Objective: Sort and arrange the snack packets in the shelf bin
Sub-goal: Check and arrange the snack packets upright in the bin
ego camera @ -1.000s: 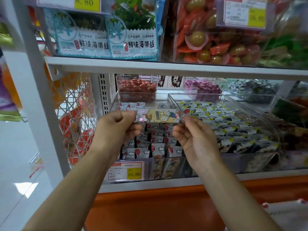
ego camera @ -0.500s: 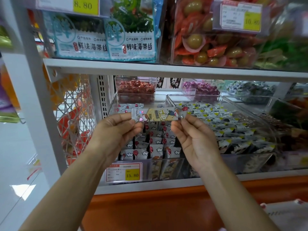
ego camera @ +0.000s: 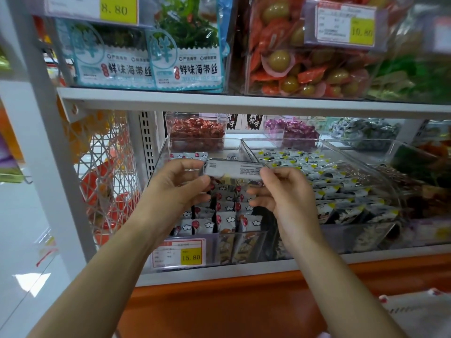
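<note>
- 2 hands are raised over the clear shelf bin; 1 snack packet is held level between them, its grey printed side turned upward.
- The packet's left end is pinched by the left hand, with thumb and curled fingers closed on it.
- Its right end is pinched likewise by the right hand.
- Rows of upright packets are seen in the bin beneath; a price tag marked 15.80 is fixed to its front.

Head view (wide-angle) — faces the shelf bin closely; angled downward.
</note>
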